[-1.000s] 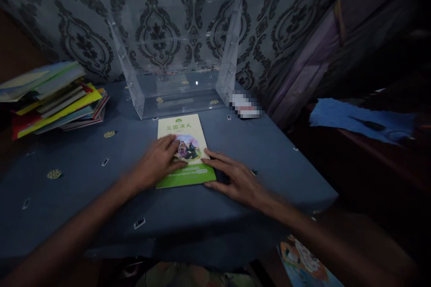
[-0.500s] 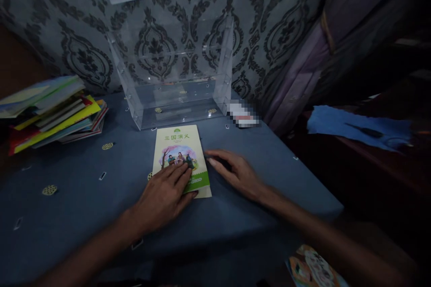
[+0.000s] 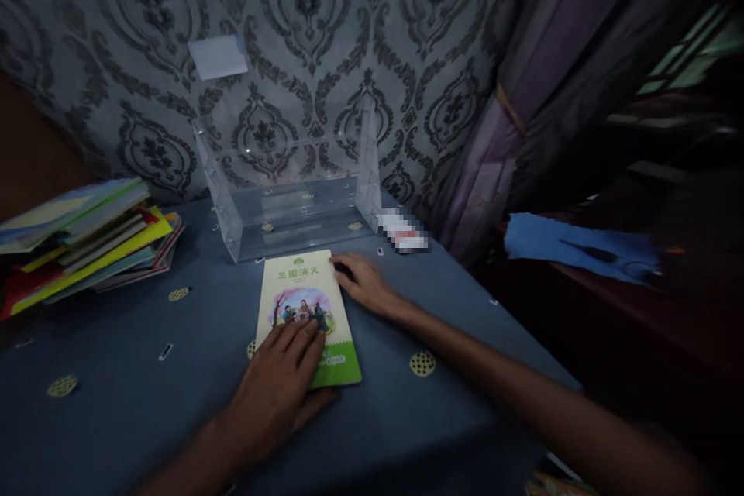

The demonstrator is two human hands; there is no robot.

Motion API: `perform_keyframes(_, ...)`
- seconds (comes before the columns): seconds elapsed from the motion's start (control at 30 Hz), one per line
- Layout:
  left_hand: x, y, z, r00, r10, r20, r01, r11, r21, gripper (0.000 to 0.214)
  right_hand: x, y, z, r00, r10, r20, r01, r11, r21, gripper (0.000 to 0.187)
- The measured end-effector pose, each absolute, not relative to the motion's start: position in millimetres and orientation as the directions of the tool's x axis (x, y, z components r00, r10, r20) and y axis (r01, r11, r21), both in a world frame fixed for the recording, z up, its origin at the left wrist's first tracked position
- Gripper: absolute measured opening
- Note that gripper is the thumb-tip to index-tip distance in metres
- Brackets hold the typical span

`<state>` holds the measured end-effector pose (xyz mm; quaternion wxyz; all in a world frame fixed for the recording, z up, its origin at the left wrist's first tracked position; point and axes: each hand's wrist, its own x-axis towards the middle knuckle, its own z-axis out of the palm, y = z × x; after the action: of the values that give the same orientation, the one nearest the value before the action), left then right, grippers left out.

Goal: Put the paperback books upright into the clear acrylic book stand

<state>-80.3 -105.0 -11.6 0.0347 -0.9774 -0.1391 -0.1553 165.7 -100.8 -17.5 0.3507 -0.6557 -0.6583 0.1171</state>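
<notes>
A thin green and cream book (image 3: 302, 291) with a picture on its cover lies flat on the blue tablecloth (image 3: 145, 395). My left hand (image 3: 279, 387) rests flat on the book's near end, fingers stretched out over the cover. My right hand (image 3: 363, 283) is at the book's far right edge, its fingers curled against the upper corner. Just beyond the book stands a clear acrylic rack (image 3: 291, 186) against the wall.
A slanted stack of colourful books (image 3: 81, 236) sits at the left of the table. A small blurred object (image 3: 404, 231) lies right of the rack. A purple curtain (image 3: 523, 85) hangs at the right, and a blue cloth (image 3: 575, 244) lies on dark furniture beyond the table's right edge.
My right hand moved from beside the book's near right corner up to its far right corner. My left hand slid back toward the book's near end. The view tilted upward.
</notes>
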Motion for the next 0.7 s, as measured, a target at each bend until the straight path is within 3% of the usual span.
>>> perform_keyframes(0.2, -88, -58, -31, 0.847, 0.336, 0.411, 0.335, -0.939, 0.078, 0.042, 150, -92, -11, 0.172, 0.963, 0.206, 0.856, -0.043, -0.515, 0.038)
perform_keyframes(0.3, -87, -27, -47, 0.761, 0.475, 0.442, 0.471, -0.873, 0.127, 0.046, 145, -100, -6, 0.163, 0.968, 0.191, 0.88, -0.056, -0.471, 0.043)
perform_keyframes(0.43, -83, -10, -54, 0.668, 0.661, 0.342, 0.615, -0.749, 0.248, 0.055, 137, -112, -1, 0.136, 0.979, 0.151, 0.907, -0.062, -0.417, 0.052)
perform_keyframes(0.57, -76, -18, -46, 0.596, 0.736, 0.322, 0.59, -0.673, 0.447, 0.058, 128, -121, -1, 0.111, 0.989, 0.097, 0.92, -0.065, -0.386, 0.075)
perform_keyframes(0.7, -69, -22, -31, 0.506, 0.805, 0.309, 0.411, -0.541, 0.734, 0.058, 124, -122, -6, 0.12, 0.99, 0.074, 0.925, -0.084, -0.37, 0.085)
